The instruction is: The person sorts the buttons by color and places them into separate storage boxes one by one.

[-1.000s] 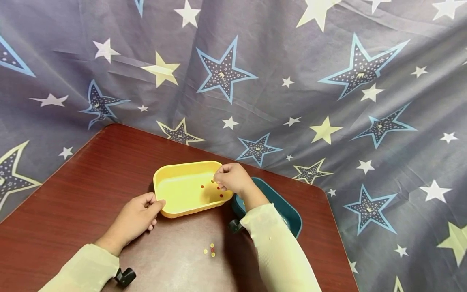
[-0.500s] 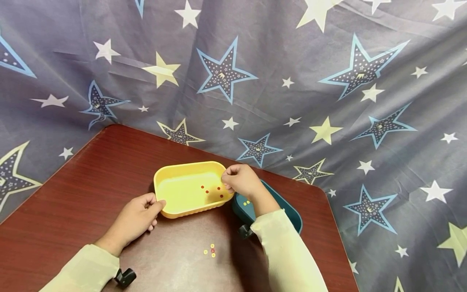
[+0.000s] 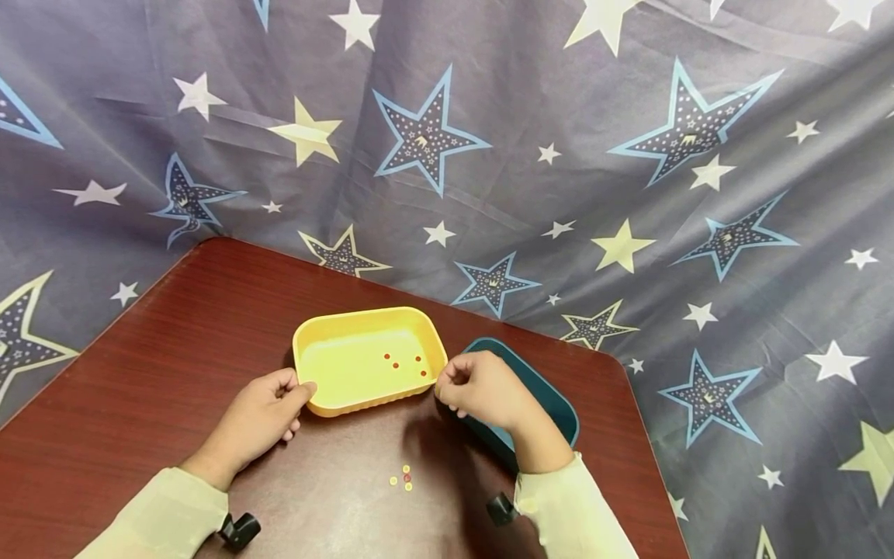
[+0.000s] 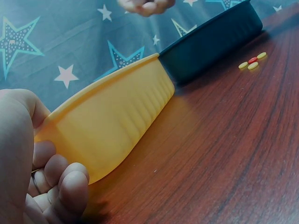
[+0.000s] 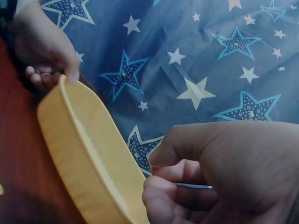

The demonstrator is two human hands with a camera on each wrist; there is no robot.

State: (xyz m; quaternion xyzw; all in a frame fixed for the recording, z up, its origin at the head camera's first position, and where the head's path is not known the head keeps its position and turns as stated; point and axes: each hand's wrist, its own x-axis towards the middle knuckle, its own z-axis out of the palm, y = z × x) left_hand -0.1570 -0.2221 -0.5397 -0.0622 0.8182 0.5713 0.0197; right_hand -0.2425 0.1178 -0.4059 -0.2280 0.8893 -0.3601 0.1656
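Observation:
My left hand (image 3: 261,411) pinches the near left corner of a yellow tray (image 3: 370,403), thumb on the rim; in the left wrist view its other fingers curl beside the tray wall. Several small red button-like discs (image 3: 395,366) lie in the tray's right half. My right hand (image 3: 489,392) is at the tray's right end, over part of a teal tray (image 3: 538,380). Its fingers are loosely curled, and no disc shows between them in the right wrist view. Three yellow discs (image 3: 393,481) and one red disc (image 3: 407,478) lie on the table.
The reddish-brown wooden table (image 3: 230,310) meets a grey star-printed curtain (image 3: 489,194) at its back and sides. The teal tray stands against the yellow tray's right end. A black strap mount (image 3: 240,531) sits at each wrist.
A red disc has come to rest in the yellow tray. My right hand has moved from above that tray rightward and nearer me. My left hand keeps its place on the rim.

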